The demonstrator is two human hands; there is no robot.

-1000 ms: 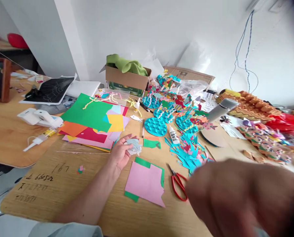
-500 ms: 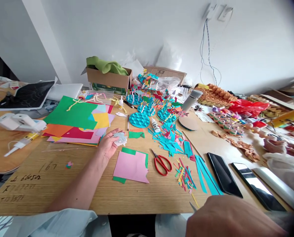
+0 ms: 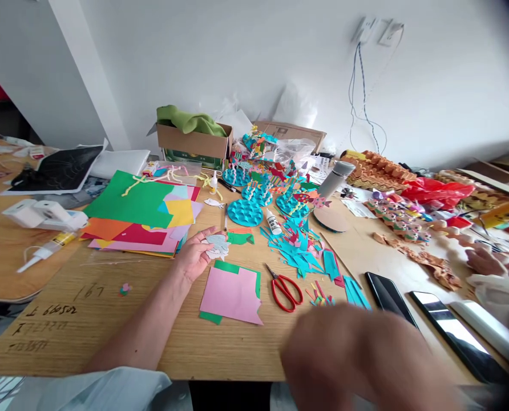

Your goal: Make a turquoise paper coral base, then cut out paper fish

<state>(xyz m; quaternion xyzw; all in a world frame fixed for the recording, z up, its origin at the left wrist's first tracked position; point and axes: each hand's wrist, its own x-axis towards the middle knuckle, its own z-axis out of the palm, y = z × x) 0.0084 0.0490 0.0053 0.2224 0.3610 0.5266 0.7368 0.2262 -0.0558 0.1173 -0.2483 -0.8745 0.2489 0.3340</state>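
Observation:
My left hand [image 3: 193,256] pinches a pale grey-and-white paper cutout [image 3: 217,246] between thumb and fingers, just above the table. Near it lies a pink paper sheet [image 3: 230,294] over green paper, with a notched right edge. My right hand [image 3: 357,357] is a large blur at the lower right; its fingers cannot be made out, nor whether anything is in them. Red-handled scissors [image 3: 286,290] lie beyond it, blades pointing away. Behind the cutout rests a small green paper scrap [image 3: 241,238]. A white fish-shaped cutout [image 3: 214,203] lies farther back.
Stacked coloured paper [image 3: 128,200] lies left. Blue dimpled discs [image 3: 245,213], a glue bottle [image 3: 273,222] and blue paper scraps [image 3: 299,254] fill the middle. Phones [image 3: 390,297] lie right, near another person's hands [image 3: 488,260]. A cardboard box [image 3: 194,141] stands behind.
My right hand has moved left and up over the table's front, now covering part of the paper strips. My left hand has shifted slightly right, still holding the cutout. The view has tilted a little.

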